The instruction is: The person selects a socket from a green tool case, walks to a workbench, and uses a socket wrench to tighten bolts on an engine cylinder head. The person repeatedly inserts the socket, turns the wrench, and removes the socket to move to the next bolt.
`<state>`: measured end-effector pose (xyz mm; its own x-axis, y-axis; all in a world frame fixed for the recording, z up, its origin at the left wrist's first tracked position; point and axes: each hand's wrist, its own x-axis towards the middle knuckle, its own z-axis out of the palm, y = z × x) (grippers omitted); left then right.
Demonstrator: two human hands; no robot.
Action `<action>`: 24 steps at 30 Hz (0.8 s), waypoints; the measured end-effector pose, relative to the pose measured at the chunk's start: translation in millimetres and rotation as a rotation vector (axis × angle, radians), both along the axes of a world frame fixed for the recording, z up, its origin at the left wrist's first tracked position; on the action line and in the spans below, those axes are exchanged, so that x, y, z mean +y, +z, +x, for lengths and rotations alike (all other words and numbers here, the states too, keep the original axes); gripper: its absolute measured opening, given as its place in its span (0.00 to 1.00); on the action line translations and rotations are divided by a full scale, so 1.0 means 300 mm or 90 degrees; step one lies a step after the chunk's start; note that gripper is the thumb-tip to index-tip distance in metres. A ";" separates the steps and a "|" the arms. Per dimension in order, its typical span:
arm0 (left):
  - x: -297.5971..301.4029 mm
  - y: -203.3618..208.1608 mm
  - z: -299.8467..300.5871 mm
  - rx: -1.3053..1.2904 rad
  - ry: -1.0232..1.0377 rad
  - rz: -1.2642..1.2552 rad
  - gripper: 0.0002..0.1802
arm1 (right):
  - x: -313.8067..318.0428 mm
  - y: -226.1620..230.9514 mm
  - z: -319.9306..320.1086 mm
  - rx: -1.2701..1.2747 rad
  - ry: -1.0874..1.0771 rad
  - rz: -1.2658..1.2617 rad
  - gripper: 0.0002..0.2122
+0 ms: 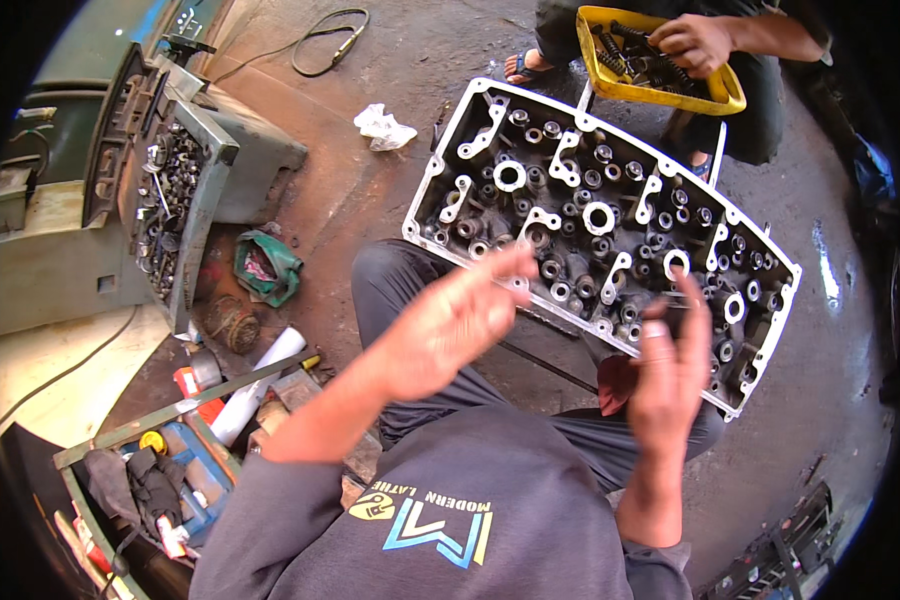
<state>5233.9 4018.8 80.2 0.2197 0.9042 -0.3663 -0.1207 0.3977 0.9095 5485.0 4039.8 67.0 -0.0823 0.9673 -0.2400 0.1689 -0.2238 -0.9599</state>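
A large cylinder head (598,217) with a pale machined rim and dark, oily inside lies tilted across in front of my lap. Several valve stems, bores and pale bosses show in it. My left hand (455,325) hovers over its near left edge, slightly blurred, fingers stretched out with nothing visible in them. Above the near right edge is my right hand (670,365), forefinger raised and thumb apart from it; no held thing can be made out. A dark red cloth (616,383) lies between my knees, beside my right hand.
Across from me, another person's hand (692,44) reaches into a yellow tray (660,98) of valve springs. On the left stand a metal bench (255,165) with small parts and a toolbox (185,470). A white crumpled rag (383,127) and green bag (270,268) lie on the floor.
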 end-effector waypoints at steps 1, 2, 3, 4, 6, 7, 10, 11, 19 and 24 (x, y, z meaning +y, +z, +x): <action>-0.056 -0.021 0.028 -0.140 0.085 -0.055 0.34 | -0.006 0.005 -0.085 -0.102 0.101 0.054 0.23; -0.099 -0.047 0.049 -0.263 0.166 -0.141 0.32 | -0.013 0.008 -0.167 -0.150 0.207 0.179 0.25; -0.140 -0.069 0.064 -0.328 0.246 -0.158 0.31 | -0.026 0.016 -0.242 -0.158 0.308 0.231 0.27; -0.167 -0.090 0.069 -0.360 0.329 -0.253 0.30 | -0.043 0.027 -0.310 -0.183 0.401 0.298 0.27; -0.185 -0.124 0.029 -0.445 0.431 -0.164 0.22 | -0.051 0.062 -0.399 -0.192 0.494 0.249 0.23; -0.188 -0.133 -0.015 -0.447 0.459 -0.187 0.20 | -0.019 0.074 -0.413 -0.170 0.477 0.225 0.19; -0.142 -0.172 -0.171 -0.288 0.522 -0.066 0.16 | 0.179 0.107 -0.389 -0.362 0.376 0.276 0.07; -0.094 -0.202 -0.232 -0.229 0.575 -0.008 0.16 | 0.259 0.096 -0.391 -0.369 0.244 0.088 0.07; 0.358 -0.615 -0.551 0.013 0.616 -0.017 0.11 | 0.607 -0.068 -0.541 -0.639 0.389 0.162 0.13; 0.354 -0.643 -0.547 -0.020 0.610 -0.011 0.12 | 0.638 -0.092 -0.601 -0.606 0.456 -0.019 0.14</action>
<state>5069.6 4125.2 -112.6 -0.6006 0.6993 -0.3876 -0.4257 0.1306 0.8954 5304.7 4231.3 39.5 -0.3775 0.7672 -0.5186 0.9064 0.1915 -0.3765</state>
